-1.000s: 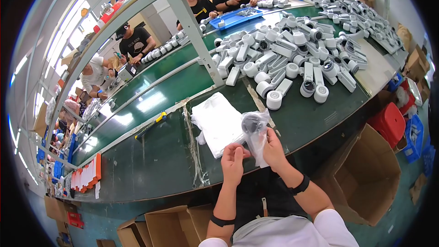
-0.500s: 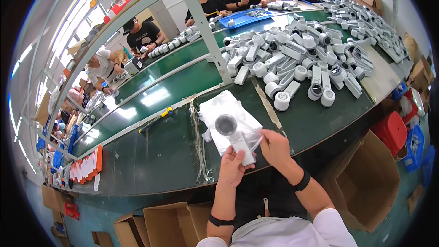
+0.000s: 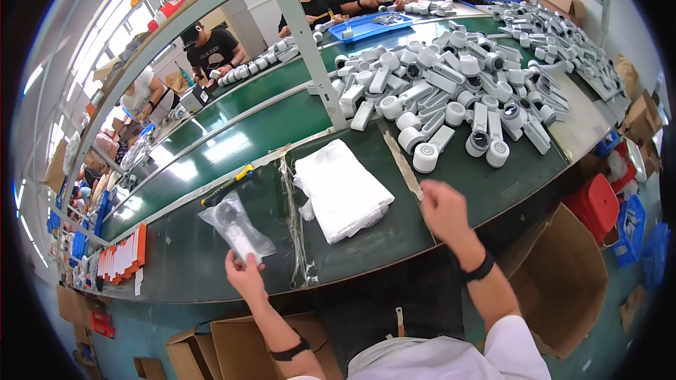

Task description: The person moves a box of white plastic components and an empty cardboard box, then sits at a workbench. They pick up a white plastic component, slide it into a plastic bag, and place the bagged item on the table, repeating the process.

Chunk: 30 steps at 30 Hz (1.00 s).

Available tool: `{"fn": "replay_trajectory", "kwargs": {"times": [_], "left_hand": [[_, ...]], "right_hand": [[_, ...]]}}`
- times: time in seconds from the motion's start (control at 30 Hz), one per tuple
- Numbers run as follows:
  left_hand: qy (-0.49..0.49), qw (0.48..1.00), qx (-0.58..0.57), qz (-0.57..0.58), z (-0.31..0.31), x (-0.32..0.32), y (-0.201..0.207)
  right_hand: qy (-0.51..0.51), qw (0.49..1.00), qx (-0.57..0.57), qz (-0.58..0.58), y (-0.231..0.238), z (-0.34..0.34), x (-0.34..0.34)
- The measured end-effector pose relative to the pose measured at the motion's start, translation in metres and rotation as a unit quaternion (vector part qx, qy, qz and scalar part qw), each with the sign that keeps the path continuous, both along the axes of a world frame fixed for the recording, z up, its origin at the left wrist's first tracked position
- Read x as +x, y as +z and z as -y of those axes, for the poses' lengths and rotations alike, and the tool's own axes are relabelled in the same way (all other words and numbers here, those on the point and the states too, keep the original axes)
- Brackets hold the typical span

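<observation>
My left hand point(image 3: 246, 278), at the left of the plastic sheets, is closed on the handle end of a white round-headed handheld device point(image 3: 241, 241). A clear plastic bag point(image 3: 229, 214) wraps that device, and its far end blurs the round head inside. To the right, my right hand point(image 3: 446, 212) hovers over the table's near edge with fingers curled in, and nothing shows in them. Between the hands lies a stack of white plastic bags point(image 3: 343, 193). A large pile of similar grey-white devices point(image 3: 440, 91) covers the table ahead of my right hand.
A yellow-and-black tool point(image 3: 229, 184) lies beyond the bagged device. Orange-and-white flat boxes point(image 3: 125, 257) stand at the far left. An upright metal post point(image 3: 303, 42) rises at the table's back edge. Open cartons point(image 3: 556, 274) sit below the near edge. Several people work across the belt.
My left hand has carried the device leftward off the bag stack, and the bag now encloses it. My right hand has let go of the bag and moved right, toward the pile.
</observation>
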<state>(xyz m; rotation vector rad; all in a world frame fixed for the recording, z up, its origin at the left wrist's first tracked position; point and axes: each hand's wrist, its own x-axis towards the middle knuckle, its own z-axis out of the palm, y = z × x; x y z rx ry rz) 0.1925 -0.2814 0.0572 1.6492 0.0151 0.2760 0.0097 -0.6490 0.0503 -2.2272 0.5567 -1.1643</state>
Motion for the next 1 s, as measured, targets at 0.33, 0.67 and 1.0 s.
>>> {"fn": "replay_trajectory", "kwargs": {"times": [0.33,0.67,1.0], "left_hand": [[0.161,0.857,0.484,0.078,0.013,0.019,0.0],[-0.282,0.848,0.328,0.306,0.168,-0.033,0.011],[-0.266,0.815,0.437,0.272,0.184,-0.018,0.003]], "right_hand": [[-0.078,0.923,-0.146,-0.347,-0.011,0.123,0.039],[0.01,0.883,-0.121,-0.453,0.016,0.1,0.019],[0.132,0.905,0.402,-0.042,0.023,0.04,-0.039]]}}
